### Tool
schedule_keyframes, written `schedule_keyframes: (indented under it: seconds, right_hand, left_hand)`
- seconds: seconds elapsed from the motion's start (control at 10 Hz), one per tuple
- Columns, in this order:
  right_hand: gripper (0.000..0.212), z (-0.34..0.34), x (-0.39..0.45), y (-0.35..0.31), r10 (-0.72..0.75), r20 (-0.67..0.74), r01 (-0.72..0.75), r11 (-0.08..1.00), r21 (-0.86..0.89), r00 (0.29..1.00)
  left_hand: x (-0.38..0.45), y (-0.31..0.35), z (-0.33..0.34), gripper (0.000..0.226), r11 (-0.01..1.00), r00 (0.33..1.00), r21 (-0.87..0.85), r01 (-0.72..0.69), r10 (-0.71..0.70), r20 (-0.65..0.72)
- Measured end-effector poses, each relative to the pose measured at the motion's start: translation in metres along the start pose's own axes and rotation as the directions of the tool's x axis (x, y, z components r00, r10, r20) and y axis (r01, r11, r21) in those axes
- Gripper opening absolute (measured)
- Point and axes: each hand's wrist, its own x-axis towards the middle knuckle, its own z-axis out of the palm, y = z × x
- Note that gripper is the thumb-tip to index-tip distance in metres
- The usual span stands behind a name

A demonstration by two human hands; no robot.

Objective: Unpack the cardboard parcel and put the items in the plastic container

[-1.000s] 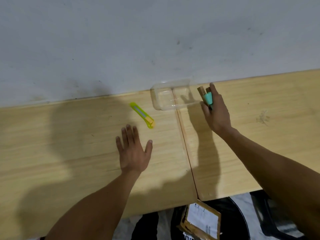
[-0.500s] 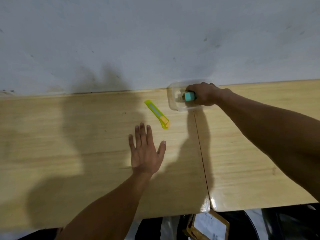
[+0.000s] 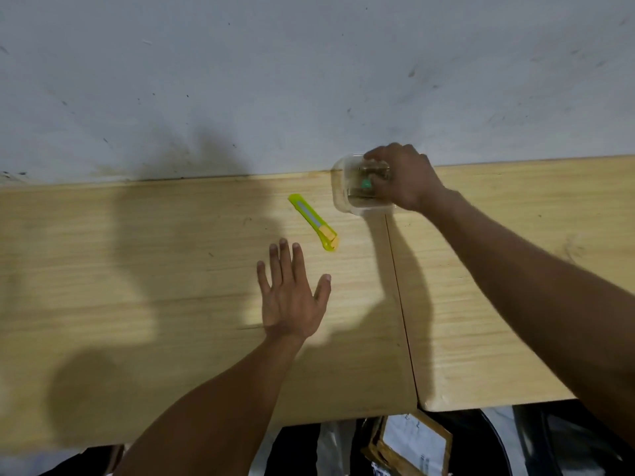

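Note:
A clear plastic container (image 3: 340, 190) stands at the table's far edge against the wall. My right hand (image 3: 403, 176) reaches over it from the right, fingers curled down inside around small items: wooden pieces and a teal piece (image 3: 366, 183), seen through the plastic. Whether the fingers still grip them is unclear. My left hand (image 3: 290, 293) lies flat on the table with fingers spread, holding nothing, below a yellow-green utility knife (image 3: 313, 222). The cardboard parcel (image 3: 409, 444) with a white label sits below the table's near edge.
The wooden table (image 3: 137, 269) is made of two boards with a seam (image 3: 398, 286) running front to back under the container. A grey wall (image 3: 309, 80) rises right behind the table. Dark objects lie on the floor around the parcel.
My right hand carried the wooden and teal items from beside the container to over and down into it. My left hand has stayed flat on the table.

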Motion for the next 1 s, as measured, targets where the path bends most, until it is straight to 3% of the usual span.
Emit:
schedule_keyframes:
  seconds: [0.1,0.2,0.3,0.4,0.7,1.0]
  right_hand:
    - [0.029,0.023,-0.036,-0.047,-0.055,-0.152,0.094,0.961,0.260,0.987]
    - [0.036,0.060,-0.064,-0.089,-0.162,0.085,0.144,0.971,0.193,0.983]
    - [0.037,0.080,-0.067,-0.103,-0.144,0.174,0.147,0.989,-0.007,0.974]
    - [0.035,0.087,-0.054,-0.104,-0.091,0.167,0.108,0.989,-0.098,0.982]
    - [0.036,0.097,-0.026,-0.114,0.106,0.116,-0.114,0.992,0.057,0.987]
    - [0.042,0.086,-0.031,-0.109,0.064,0.138,-0.078,0.992,0.096,0.988]
  left_hand:
    - [0.000,0.001,0.000,0.080,1.000,1.000,-0.010,0.000,0.000,0.006]
    - [0.000,-0.001,0.001,0.081,1.000,1.000,-0.017,0.000,0.001,0.008]
    - [0.000,-0.002,0.001,0.083,1.000,1.000,-0.001,-0.012,0.012,0.015]
    - [0.002,-0.001,0.000,0.082,1.000,0.999,0.005,-0.011,0.010,0.033]
    - [0.000,-0.001,-0.004,0.083,1.000,0.999,-0.026,-0.005,0.006,0.054]
    - [-0.001,-0.005,-0.001,0.078,0.994,1.000,-0.106,0.014,-0.014,0.000]
